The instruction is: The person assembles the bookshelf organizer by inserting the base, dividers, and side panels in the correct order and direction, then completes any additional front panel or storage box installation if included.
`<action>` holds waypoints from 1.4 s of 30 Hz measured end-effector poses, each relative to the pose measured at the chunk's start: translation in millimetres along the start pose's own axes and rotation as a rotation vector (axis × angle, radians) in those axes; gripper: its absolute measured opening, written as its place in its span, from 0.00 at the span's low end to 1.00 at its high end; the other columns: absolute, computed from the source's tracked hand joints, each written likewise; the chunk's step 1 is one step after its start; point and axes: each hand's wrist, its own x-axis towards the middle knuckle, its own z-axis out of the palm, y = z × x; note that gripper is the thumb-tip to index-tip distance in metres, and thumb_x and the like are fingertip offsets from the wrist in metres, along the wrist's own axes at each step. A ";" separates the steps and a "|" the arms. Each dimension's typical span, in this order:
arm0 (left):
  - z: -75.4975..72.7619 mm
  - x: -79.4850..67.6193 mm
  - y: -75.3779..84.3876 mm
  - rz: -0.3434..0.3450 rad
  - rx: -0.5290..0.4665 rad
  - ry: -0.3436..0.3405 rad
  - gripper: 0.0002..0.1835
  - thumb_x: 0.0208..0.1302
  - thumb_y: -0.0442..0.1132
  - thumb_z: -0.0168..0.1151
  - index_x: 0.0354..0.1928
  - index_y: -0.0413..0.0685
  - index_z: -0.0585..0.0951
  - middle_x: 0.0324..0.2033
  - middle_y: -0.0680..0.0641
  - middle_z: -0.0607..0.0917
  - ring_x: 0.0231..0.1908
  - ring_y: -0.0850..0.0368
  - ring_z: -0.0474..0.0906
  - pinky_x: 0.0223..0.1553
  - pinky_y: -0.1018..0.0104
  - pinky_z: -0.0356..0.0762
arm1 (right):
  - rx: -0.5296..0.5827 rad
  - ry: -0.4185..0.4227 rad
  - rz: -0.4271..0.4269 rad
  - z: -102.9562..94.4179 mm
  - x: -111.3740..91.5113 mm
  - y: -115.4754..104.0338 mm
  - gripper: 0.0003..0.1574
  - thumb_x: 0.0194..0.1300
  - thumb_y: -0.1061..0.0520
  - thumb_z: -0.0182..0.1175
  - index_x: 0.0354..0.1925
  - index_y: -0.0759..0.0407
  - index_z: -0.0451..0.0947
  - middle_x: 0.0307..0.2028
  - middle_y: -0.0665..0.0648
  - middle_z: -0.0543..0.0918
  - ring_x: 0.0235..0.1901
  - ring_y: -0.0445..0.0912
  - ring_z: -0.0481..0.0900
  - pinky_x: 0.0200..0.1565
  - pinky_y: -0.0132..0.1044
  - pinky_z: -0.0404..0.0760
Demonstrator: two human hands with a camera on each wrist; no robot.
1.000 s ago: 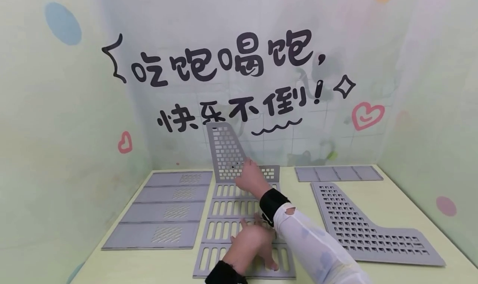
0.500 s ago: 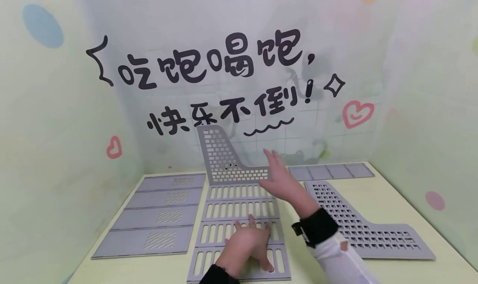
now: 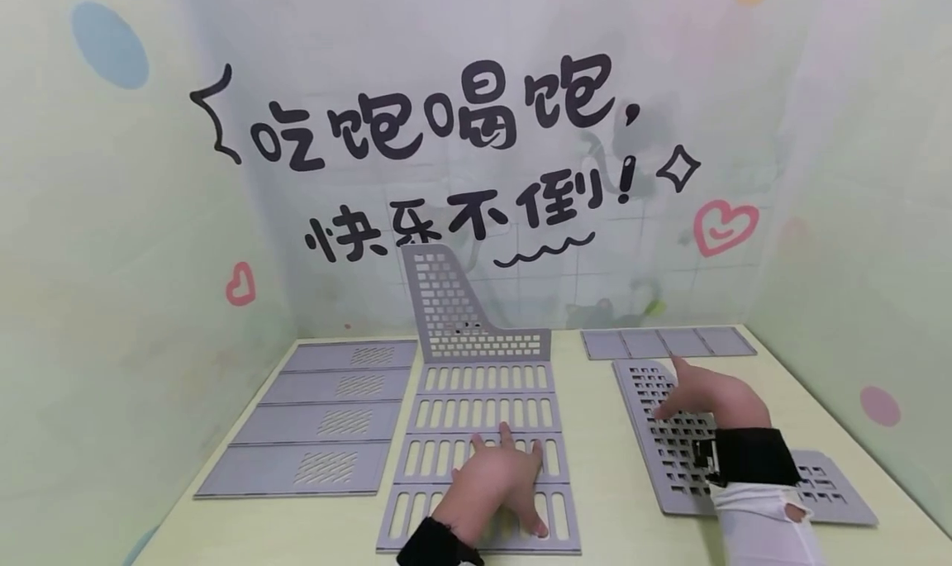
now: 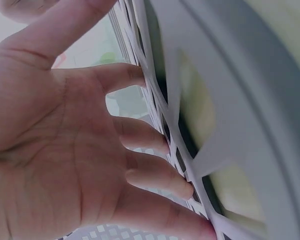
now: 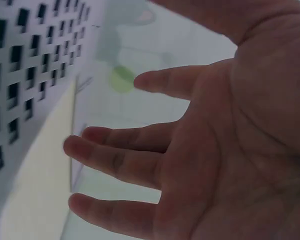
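Pale green walls (image 3: 416, 37) fill the upper frame above a cream surface (image 3: 604, 450). On it lie a slotted panel (image 3: 446, 435), lower centre, and an L-shaped panel (image 3: 664, 446), lower right. The left hand (image 3: 494, 477) rests splayed on the first; the right hand (image 3: 717, 399), holding nothing, is over the second.

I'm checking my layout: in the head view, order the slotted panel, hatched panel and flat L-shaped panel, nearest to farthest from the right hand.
1. Flat L-shaped panel: right, below the right hand.
2. Slotted panel: middle, under the left hand.
3. Hatched panel: far left.
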 end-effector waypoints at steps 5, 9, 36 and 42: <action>-3.3 -1.1 0.1 -0.004 0.002 0.000 0.63 0.41 0.62 0.87 0.82 0.71 0.65 0.86 0.35 0.49 0.80 0.17 0.46 0.63 0.10 0.63 | -0.062 0.003 0.042 8.0 8.3 5.4 0.71 0.61 0.45 0.76 0.75 0.87 0.45 0.68 0.86 0.67 0.64 0.72 0.71 0.72 0.70 0.69; -2.8 -0.6 0.9 -0.002 0.003 -0.001 0.63 0.41 0.62 0.87 0.82 0.71 0.65 0.86 0.35 0.49 0.80 0.17 0.46 0.63 0.11 0.63 | -0.085 0.007 0.079 13.4 12.1 8.1 0.52 0.61 0.49 0.77 0.61 0.86 0.63 0.49 0.76 0.79 0.49 0.62 0.79 0.62 0.61 0.79; -1.3 -1.2 3.6 -0.011 -0.001 -0.013 0.62 0.41 0.62 0.88 0.81 0.73 0.65 0.86 0.36 0.49 0.81 0.18 0.46 0.64 0.11 0.62 | 0.306 0.414 -0.291 -23.5 -6.6 -9.0 0.18 0.84 0.63 0.43 0.62 0.77 0.61 0.53 0.81 0.78 0.47 0.65 0.85 0.42 0.47 0.85; -2.1 -1.4 3.6 -0.008 0.014 -0.006 0.62 0.41 0.62 0.87 0.81 0.72 0.66 0.85 0.35 0.50 0.80 0.17 0.47 0.62 0.11 0.64 | 0.208 0.550 -0.356 -15.6 -6.9 -43.1 0.12 0.84 0.62 0.50 0.59 0.67 0.70 0.52 0.74 0.85 0.47 0.63 0.87 0.44 0.53 0.85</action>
